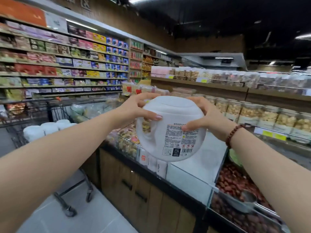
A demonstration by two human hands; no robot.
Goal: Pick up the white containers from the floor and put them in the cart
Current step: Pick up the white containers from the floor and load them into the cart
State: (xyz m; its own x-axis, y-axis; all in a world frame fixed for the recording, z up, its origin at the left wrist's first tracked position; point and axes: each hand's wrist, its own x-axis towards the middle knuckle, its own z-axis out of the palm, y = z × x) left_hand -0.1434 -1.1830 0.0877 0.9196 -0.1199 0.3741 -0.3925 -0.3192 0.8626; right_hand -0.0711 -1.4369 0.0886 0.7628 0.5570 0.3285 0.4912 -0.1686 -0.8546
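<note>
While one white container (171, 128) is held up in the air, the left hand (134, 109) and right hand (204, 117) clasp its two sides, fingers curled on it, printed label facing the camera. About four more white containers (48, 129) sit in the cart (18, 115) at left. Below is a glass-fronted bulk-food display (188, 179); stocked shelves (64, 64) line the shop.
</note>
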